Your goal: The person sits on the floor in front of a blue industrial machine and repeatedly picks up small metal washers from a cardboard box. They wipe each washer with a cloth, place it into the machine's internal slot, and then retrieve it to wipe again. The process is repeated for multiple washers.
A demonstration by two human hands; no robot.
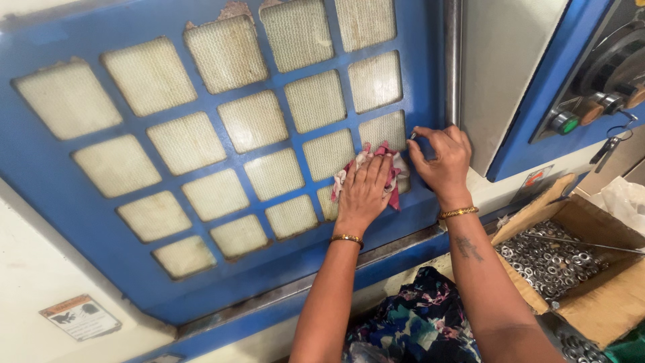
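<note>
Head view: left hand flat on crumpled rag, fingers pointing up.

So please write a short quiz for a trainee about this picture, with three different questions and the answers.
1. True or false: the left hand presses a pink and white cloth rag flat against the blue metal grille panel.
2. What fills the open brown cardboard box?
A. silver metal washers
B. red plastic caps
C. folded paper
3. What does the right hand pinch in its grip?

Key
1. True
2. A, the silver metal washers
3. A small object at the fingertips, too small to identify.
</note>
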